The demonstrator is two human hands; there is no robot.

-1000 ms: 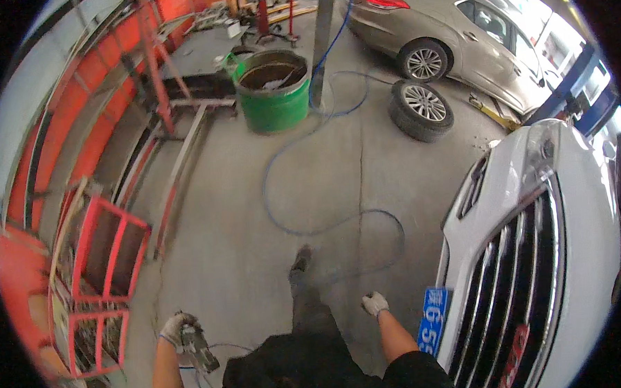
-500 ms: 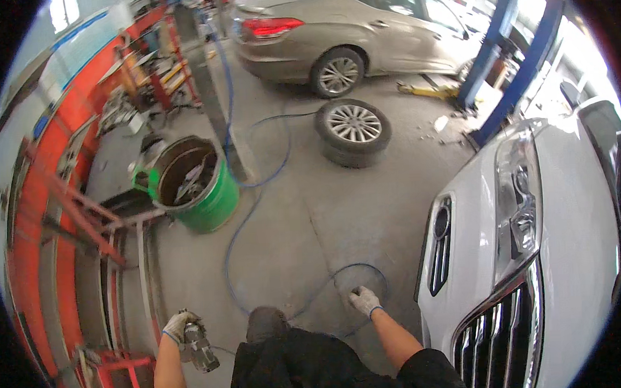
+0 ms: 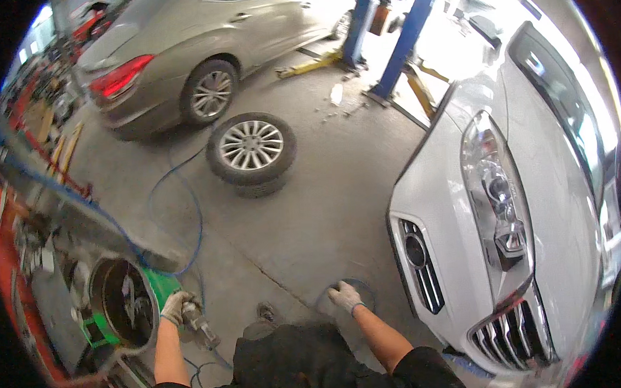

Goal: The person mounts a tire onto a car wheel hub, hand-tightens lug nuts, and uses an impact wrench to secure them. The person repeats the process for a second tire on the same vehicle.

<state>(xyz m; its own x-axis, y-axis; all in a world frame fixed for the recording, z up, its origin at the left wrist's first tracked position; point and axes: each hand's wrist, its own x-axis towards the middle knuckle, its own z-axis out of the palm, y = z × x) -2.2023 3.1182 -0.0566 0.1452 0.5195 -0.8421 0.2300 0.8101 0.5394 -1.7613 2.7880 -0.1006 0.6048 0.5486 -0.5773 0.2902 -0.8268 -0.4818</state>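
My left hand (image 3: pixel 177 307), in a pale work glove, is closed around a grey metal tool that looks like an air impact wrench (image 3: pixel 204 332). The tool hangs beside my left leg, with a blue air hose (image 3: pixel 200 233) trailing on the floor near it. My right hand (image 3: pixel 345 296), gloved as well, is held low ahead of me with curled fingers. A loop of hose shows on the floor around that hand; whether the fingers grip anything is too small to tell. Farther ahead, a wheel with a silver multi-spoke rim (image 3: pixel 251 146) lies flat on another tyre (image 3: pixel 262 188).
A white car (image 3: pixel 429 209) stands close on my right. Ahead left is a beige car (image 3: pixel 159 69). Blue lift posts (image 3: pixel 404 44) with yellow arms (image 3: pixel 310 63) rise beyond the wheel. A green drum (image 3: pixel 163 287) holding scrap stands at my left, by red racks.
My view has swung to the right and I have moved forward, so the wheel and drum are nearer and farther left. The impact wrench stays in my left hand.
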